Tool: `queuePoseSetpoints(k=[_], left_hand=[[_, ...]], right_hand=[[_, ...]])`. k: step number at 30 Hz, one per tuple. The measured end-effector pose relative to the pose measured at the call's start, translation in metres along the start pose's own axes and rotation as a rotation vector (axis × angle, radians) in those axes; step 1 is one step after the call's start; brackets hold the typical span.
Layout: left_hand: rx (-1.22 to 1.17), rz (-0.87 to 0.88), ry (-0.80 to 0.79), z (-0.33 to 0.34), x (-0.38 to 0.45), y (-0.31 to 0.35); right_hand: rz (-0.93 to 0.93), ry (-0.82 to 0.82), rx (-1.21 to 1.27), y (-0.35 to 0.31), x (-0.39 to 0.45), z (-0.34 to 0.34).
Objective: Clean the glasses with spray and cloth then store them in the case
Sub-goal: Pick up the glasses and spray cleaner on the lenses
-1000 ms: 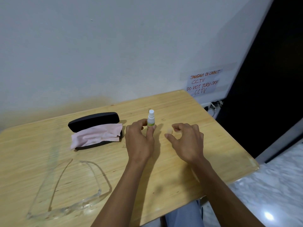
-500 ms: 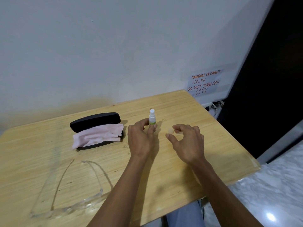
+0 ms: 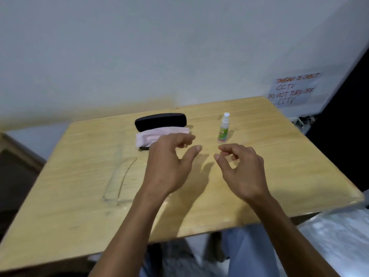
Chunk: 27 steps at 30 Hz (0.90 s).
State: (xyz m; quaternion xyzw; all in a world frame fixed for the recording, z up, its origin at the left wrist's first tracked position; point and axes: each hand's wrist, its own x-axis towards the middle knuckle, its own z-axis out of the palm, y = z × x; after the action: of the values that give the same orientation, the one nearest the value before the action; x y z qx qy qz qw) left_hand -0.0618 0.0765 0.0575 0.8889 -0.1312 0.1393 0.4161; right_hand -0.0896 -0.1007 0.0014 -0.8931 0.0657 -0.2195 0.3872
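The clear-framed glasses (image 3: pixel 119 178) are lying blurred on the left of the wooden table (image 3: pixel 279 166), well apart from the upright spray bottle (image 3: pixel 224 127) with its white nozzle and green label. The black case (image 3: pixel 160 121) is sitting shut at the back, the pink cloth (image 3: pixel 153 136) draping against its front rather than inside it. The left hand (image 3: pixel 167 166) and right hand (image 3: pixel 242 170) are hovering over the table, fingers loosely curled and gripping nothing.

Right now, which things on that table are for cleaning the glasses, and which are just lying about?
For the job:
clear glasses
spray bottle, upright
pink cloth, lying on the case
black case

Just there:
handwritten CCTV notice on the wall
wooden table

Both hands hold nothing.
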Motion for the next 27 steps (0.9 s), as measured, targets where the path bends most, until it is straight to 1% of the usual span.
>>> queuePoseSetpoints(k=[5,8,10,13,17,21,23,27], left_hand=[[0.270,-0.023,0.017,-0.080,-0.044,-0.043],[0.402,-0.015,-0.073,-0.104,-0.061,-0.065],[0.454,0.007,-0.144,-0.107,-0.069,-0.075],[0.480,0.021,-0.189,-0.101,-0.074,-0.083],[0.528,0.051,-0.189,-0.090,-0.073,-0.088],[0.548,0.084,-0.191,-0.089,-0.072,-0.092],[0.548,0.092,-0.201,-0.089,-0.071,-0.093],[0.527,0.107,-0.213,-0.090,-0.069,-0.093]], right_hand=[[-0.011,-0.101,0.132,-0.027,-0.024,0.021],[-0.002,-0.162,0.153,-0.036,-0.031,0.031],[0.005,-0.155,0.139,-0.038,-0.031,0.034],[0.043,-0.084,0.113,-0.036,-0.023,0.031],[0.092,0.110,0.098,-0.022,0.005,0.026],[0.036,0.277,0.038,-0.008,0.040,0.030],[0.008,0.307,0.015,-0.004,0.053,0.033],[0.004,0.275,-0.027,0.004,0.066,0.040]])
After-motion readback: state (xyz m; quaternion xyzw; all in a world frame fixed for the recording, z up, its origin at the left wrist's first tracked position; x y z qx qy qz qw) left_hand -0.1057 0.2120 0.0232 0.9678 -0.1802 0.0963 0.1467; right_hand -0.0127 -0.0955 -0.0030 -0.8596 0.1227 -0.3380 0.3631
